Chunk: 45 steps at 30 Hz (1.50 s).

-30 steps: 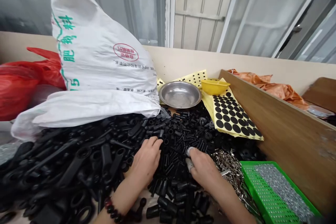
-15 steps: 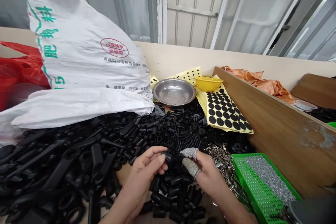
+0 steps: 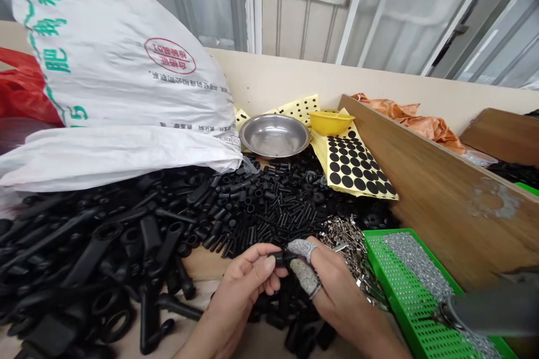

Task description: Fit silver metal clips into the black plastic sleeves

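My left hand [image 3: 251,276] pinches a short black plastic cylinder [image 3: 279,259] between thumb and fingers. Grey cloth finger covers sit on the thumb and index finger of my right hand [image 3: 326,280]. Those two fingertips are closed around a small black piece that meets the cylinder's right end; its shape is mostly hidden. Under both hands lie loose black cylinders [image 3: 275,321]. Beyond the hands spreads a pile of black threaded pieces [image 3: 286,213], and to the right of it are small shiny metal parts [image 3: 347,235].
Large black handle-like parts [image 3: 96,255] cover the left side, before a white sack [image 3: 126,90]. A steel bowl [image 3: 275,137], a yellow bowl [image 3: 330,122] and black-dot sticker sheets [image 3: 357,171] stand behind. A green tray [image 3: 379,263] with small silvery pieces lies right, beside a wooden board [image 3: 425,196].
My hands have come together, so the black cylinder and the piece in my right fingertips now meet. The view has shifted slightly, and a grey tool-like object shows more at lower right.
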Tool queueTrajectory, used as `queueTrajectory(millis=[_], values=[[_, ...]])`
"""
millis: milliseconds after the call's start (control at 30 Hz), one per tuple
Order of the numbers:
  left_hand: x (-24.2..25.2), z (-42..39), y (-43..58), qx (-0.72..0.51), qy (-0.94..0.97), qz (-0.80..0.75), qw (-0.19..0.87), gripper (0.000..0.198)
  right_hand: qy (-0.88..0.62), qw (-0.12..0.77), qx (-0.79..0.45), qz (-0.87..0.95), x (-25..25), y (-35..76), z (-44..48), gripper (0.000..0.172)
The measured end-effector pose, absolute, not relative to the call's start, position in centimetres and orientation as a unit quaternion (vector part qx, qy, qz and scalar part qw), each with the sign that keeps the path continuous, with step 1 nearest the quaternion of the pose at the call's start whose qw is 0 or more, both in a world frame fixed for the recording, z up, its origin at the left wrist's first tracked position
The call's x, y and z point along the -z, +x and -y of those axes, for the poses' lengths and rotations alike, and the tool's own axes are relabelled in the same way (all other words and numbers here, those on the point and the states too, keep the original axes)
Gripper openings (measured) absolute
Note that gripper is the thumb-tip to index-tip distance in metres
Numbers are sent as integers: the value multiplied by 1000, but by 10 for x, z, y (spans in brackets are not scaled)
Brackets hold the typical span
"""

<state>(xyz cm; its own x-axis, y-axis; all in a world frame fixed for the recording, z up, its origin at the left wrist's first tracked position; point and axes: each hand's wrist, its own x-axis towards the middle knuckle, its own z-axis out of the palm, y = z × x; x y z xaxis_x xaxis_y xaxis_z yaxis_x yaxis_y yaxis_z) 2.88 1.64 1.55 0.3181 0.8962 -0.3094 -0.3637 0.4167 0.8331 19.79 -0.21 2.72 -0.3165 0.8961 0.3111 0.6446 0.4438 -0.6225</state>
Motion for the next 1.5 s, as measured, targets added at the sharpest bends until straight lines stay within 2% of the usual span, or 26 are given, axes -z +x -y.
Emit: queueTrajectory(millis=[233, 400, 533, 633, 767, 1167, 1333, 1500], values=[[-15, -14, 31, -409, 360, -396, 739, 29, -473, 253, -76, 840, -19, 201, 8, 22], [-11, -13, 30, -400, 385, -408, 725, 28, -493, 218, -56, 840, -19, 201, 11, 16], [-9, -12, 30, -393, 389, -397, 733, 26, -487, 218, -30, 845, -20, 203, 14, 19], [-10, -11, 30, -397, 378, -395, 737, 24, -478, 224, -70, 846, -20, 205, 16, 22], [-10, -10, 30, -391, 383, -399, 736, 23, -476, 229, -103, 843, -17, 207, 17, 18], [-12, -9, 31, -384, 420, -424, 705, 28, -469, 225, -20, 854, -12, 206, 19, 17], [-12, -7, 30, -371, 423, -434, 704, 28, -463, 219, -84, 855, -15, 205, 19, 14], [-12, -4, 30, -371, 434, -429, 700, 28, -457, 256, -176, 833, -18, 203, 21, 15]])
